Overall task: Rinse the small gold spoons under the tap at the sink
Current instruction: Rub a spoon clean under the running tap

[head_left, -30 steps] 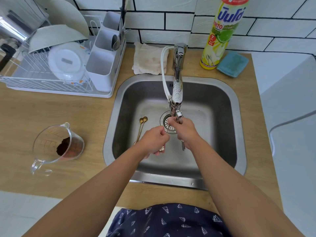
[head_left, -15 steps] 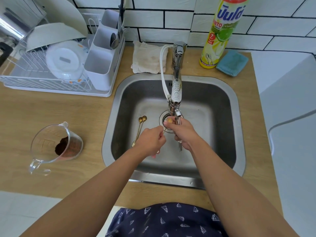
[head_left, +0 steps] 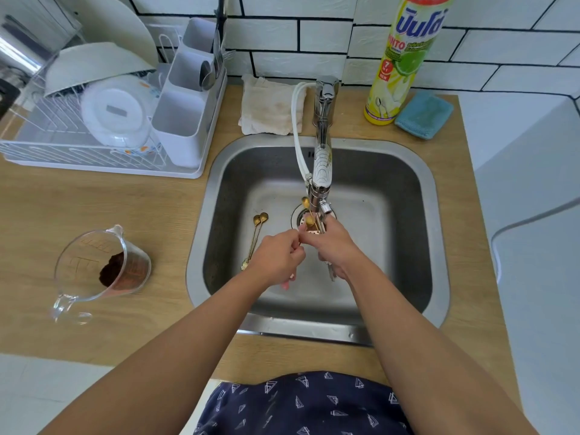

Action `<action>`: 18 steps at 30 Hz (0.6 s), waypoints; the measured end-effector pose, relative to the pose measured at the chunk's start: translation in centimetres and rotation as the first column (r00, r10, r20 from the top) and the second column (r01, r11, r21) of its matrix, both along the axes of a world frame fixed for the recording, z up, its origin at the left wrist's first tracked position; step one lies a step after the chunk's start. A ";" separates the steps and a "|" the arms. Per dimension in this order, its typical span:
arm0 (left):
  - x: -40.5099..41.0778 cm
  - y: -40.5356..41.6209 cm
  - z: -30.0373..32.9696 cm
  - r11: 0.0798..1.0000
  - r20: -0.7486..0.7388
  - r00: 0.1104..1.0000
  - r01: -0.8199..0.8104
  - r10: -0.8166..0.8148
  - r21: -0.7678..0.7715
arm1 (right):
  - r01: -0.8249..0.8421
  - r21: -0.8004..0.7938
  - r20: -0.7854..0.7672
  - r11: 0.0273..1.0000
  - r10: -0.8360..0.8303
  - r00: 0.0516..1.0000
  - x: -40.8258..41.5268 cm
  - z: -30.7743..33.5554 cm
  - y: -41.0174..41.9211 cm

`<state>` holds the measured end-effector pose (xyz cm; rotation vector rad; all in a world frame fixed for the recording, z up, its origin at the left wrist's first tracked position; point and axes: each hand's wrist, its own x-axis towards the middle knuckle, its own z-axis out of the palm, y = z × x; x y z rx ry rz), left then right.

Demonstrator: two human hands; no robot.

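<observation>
Meeting under the tap (head_left: pixel 323 171), left hand (head_left: pixel 276 257) and right hand (head_left: pixel 335 246) pinch gold spoons (head_left: pixel 309 216).

I read "7" and "NEW" on the yellow dish-soap bottle (head_left: pixel 405 58); its large brand lettering is Thai script.

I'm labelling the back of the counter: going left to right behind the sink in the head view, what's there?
Dish rack → cutlery holder → folded cloth → tap → dish soap bottle → blue sponge.
</observation>
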<state>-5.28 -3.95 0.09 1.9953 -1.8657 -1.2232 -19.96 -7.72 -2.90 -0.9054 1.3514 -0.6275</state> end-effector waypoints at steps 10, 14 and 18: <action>0.3 0.0 1.0 0.997 -0.080 0.994 -0.071 0.073 0.029 | -0.033 -0.023 -0.075 0.999 0.032 0.997 -0.7 0.1 -0.6; 0.5 0.4 1.8 0.945 -0.391 0.893 -0.101 0.223 0.310 | 0.112 0.046 -0.001 0.993 -0.113 0.994 -1.1 0.3 -1.2; 1.8 0.2 2.8 0.735 -0.642 0.450 -0.049 0.620 0.676 | 0.103 0.164 0.259 0.981 -0.143 0.955 -1.6 -0.1 -0.7</action>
